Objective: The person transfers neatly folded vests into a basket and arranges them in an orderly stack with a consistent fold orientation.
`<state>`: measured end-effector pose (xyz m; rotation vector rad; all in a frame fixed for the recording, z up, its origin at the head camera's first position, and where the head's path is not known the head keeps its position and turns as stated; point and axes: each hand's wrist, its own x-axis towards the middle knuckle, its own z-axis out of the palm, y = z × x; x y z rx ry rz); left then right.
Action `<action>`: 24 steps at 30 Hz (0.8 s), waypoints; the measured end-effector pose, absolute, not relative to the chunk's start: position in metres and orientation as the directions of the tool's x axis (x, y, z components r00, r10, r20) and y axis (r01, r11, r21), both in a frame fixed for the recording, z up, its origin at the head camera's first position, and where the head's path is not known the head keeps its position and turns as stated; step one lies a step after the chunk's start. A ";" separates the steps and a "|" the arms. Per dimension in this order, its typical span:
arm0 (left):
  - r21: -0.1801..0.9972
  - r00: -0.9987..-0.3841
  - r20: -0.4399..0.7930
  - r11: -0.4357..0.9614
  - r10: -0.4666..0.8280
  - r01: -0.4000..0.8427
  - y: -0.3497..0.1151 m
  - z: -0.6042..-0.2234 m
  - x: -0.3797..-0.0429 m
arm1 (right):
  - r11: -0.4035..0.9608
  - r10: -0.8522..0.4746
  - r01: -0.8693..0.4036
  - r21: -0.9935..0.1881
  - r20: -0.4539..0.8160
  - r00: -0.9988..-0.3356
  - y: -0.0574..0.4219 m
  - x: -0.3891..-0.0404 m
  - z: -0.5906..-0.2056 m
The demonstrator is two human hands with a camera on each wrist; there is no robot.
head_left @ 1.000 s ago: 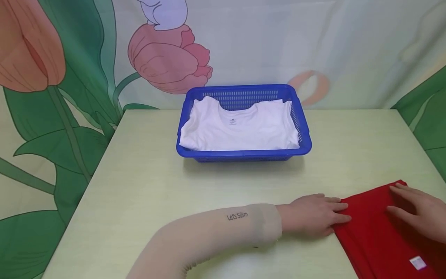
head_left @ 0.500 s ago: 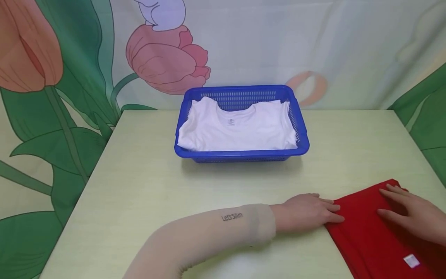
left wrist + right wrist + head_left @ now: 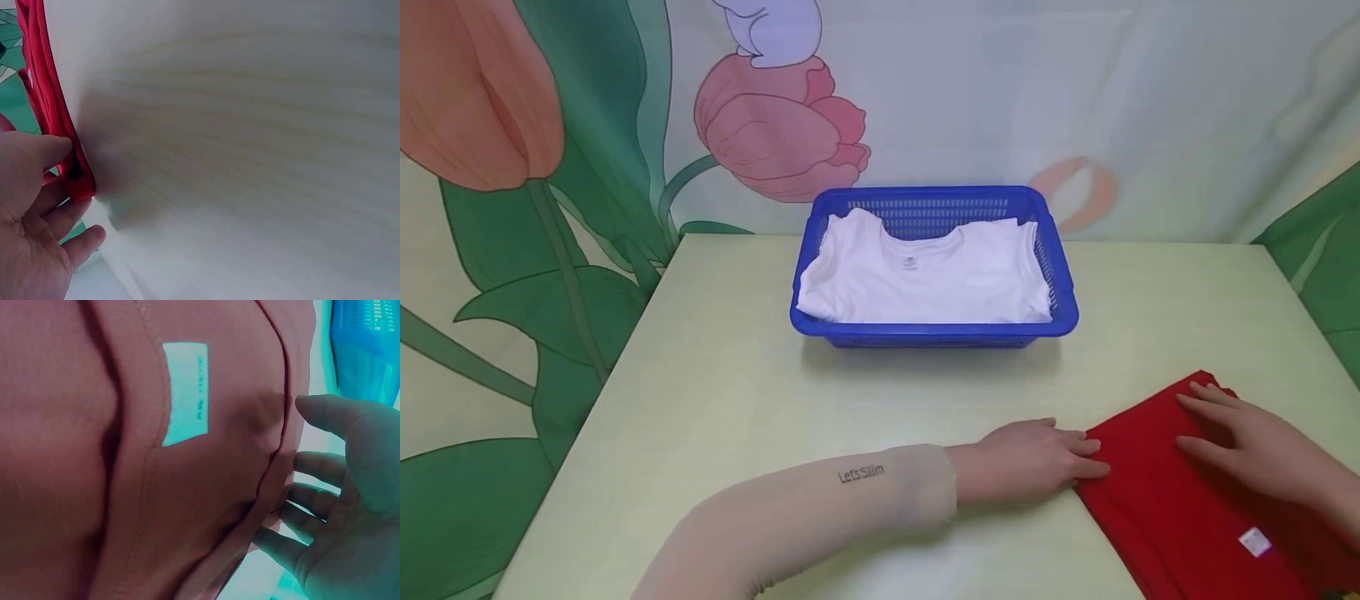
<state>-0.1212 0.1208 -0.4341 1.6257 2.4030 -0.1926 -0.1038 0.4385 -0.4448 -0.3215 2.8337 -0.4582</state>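
Note:
A folded red garment with a white label lies at the table's right front. At its left corner is my left hand, its fingers reaching onto the cloth. In the left wrist view, the left hand pinches the folded edge of the red garment between thumb and fingers. My right hand lies over the garment's far right part, fingers extended and thumb spread. The right wrist view shows the right hand with fingertips touching the garment's far edge, close to the label.
A blue plastic basket holding a folded white shirt stands at the back middle of the pale table. Behind the table hangs a curtain printed with tulips and leaves. My left sleeve crosses the front.
The garment and both hands have shifted left in the head view, the garment sliding across the table with them. The basket stays in place; the camera has swung slightly.

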 end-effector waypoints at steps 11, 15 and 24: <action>-0.006 -0.409 -0.194 0.416 0.892 0.910 0.077 -0.429 -0.104 | 0.889 -0.350 -0.258 -0.378 -0.200 -0.915 0.392 -0.128 -0.441; 0.039 -0.439 -0.192 0.454 0.878 0.890 0.062 -0.428 -0.093 | 0.877 -0.386 -0.291 -0.382 -0.200 -0.901 0.375 -0.133 -0.440; 0.038 -0.446 -0.180 0.459 0.877 0.887 0.049 -0.425 -0.090 | 0.865 -0.417 -0.323 -0.383 -0.195 -0.888 0.353 -0.141 -0.433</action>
